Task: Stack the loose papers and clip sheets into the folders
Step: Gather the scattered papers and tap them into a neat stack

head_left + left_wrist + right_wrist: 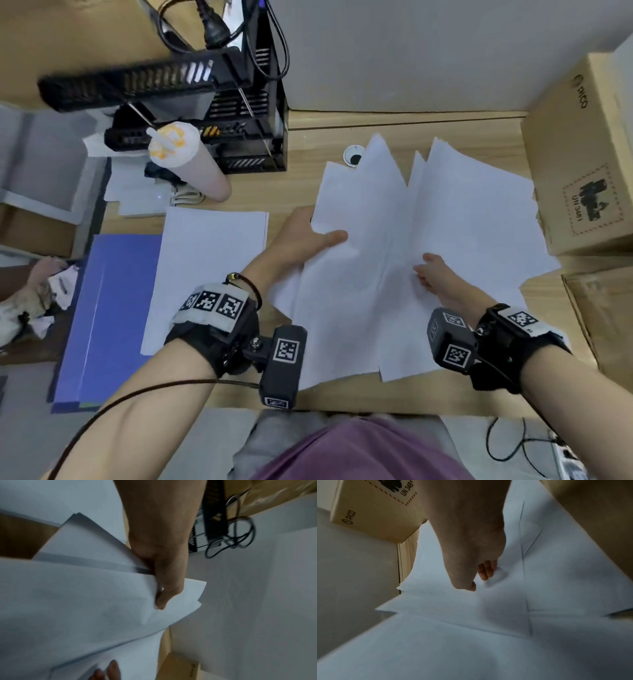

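Note:
A messy spread of loose white papers (394,222) covers the right half of the wooden desk. My left hand (308,236) grips the left edge of that spread, thumb on top and fingers hidden underneath (161,601). My right hand (428,274) rests on the middle of the sheets with its fingers curled, pinching a fold of paper (484,572). A neat white stack (209,274) lies apart at the left, next to a blue folder (106,315) by the desk's left edge.
A black mesh desk organiser (205,113) and a lidded drink cup (191,161) stand at the back left. Cardboard boxes (582,164) crowd the right side. A cable hole (354,156) is behind the papers. Crumpled tissue (44,301) lies at far left.

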`<state>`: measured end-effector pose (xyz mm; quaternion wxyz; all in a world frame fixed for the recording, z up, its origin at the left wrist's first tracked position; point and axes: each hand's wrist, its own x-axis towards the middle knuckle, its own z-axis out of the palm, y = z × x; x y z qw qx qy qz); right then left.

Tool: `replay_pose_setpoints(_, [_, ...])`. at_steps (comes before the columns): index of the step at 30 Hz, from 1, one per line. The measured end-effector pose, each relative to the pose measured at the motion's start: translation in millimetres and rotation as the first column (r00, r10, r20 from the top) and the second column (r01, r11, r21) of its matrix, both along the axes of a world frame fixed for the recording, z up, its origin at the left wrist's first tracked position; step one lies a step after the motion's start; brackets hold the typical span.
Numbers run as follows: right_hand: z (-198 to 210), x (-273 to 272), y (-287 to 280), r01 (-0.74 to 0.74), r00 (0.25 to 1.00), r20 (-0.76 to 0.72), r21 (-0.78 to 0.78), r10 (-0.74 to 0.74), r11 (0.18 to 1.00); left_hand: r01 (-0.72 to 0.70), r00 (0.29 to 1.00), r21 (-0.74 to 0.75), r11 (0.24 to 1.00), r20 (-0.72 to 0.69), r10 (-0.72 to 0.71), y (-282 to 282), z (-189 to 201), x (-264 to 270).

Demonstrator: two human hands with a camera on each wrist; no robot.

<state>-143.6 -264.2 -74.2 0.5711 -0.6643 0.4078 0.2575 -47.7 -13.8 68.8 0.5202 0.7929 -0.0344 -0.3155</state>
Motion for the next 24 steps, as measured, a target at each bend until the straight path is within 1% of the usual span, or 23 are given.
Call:
replay_pose_setpoints(2, [-1,-11,6,-0.052,0.998,0.015,-0.039,0.053,0.998,0.018,0.999,-0.054,0.998,0.043,-0.016,18,20,3])
replay_pose_setpoints(4, [13,-17,16,-0.025,0.998,0.060,0.003,0.024,1.000,0.021,0.997,-0.105,0.994,0.070,-0.014,38,36,3])
replay_pose_setpoints(5, [25,-17,25,0.010,0.996,0.083,0.072,-0.016,0.997,0.014,0.996,-0.131,0.991,0.084,-0.003,49,40,2])
replay_pose_setpoints(6, [39,-14,33,0.045,0.993,0.102,0.177,-0.064,0.983,-0.007,0.995,-0.156,0.988,0.100,0.022,60,42,0])
replay_pose_setpoints(8, [73,-7,54,0.085,0.975,0.156,0.405,-0.160,0.910,-0.070,0.989,-0.191,0.979,0.118,0.094,80,34,-7])
replay_pose_setpoints(9, [89,-4,66,0.072,0.963,0.191,0.492,-0.188,0.867,-0.112,0.984,-0.199,0.974,0.116,0.137,90,27,-12])
replay_pose_setpoints(10, [101,-2,77,0.037,0.954,0.232,0.542,-0.191,0.840,-0.159,0.978,-0.199,0.967,0.104,0.183,100,17,-17])
replay_pose_setpoints(11, [110,0,90,-0.005,0.947,0.271,0.544,-0.170,0.839,-0.204,0.972,-0.192,0.960,0.077,0.222,110,8,-22])
replay_pose_setpoints(12, [116,0,102,-0.055,0.945,0.305,0.508,-0.121,0.860,-0.234,0.969,-0.185,0.955,0.040,0.245,121,-1,-28])
replay_pose_setpoints(15, [114,-4,134,-0.207,0.935,0.340,0.286,0.103,0.936,-0.218,0.976,-0.159,0.963,-0.042,0.214,147,-19,-44])
replay_pose_setpoints(17, [114,-8,150,-0.242,0.927,0.332,0.182,0.172,0.953,-0.230,0.973,-0.144,0.962,-0.015,0.231,157,-18,-48])
replay_pose_setpoints(19, [125,-7,162,-0.238,0.907,0.384,0.131,0.172,0.962,-0.302,0.947,-0.146,0.942,0.069,0.315,159,-6,-42])
replay_pose_setpoints(21, [144,0,168,-0.231,0.870,0.471,0.132,0.144,0.964,-0.377,0.900,-0.195,0.905,0.152,0.408,160,11,-32])
replay_pose_setpoints(23, [167,6,171,-0.248,0.825,0.548,0.129,0.139,0.960,-0.426,0.847,-0.301,0.853,0.199,0.493,158,32,-22])
replay_pose_setpoints(24, [177,9,172,-0.250,0.807,0.574,0.114,0.141,0.962,-0.431,0.833,-0.375,0.821,0.183,0.522,156,43,-19])
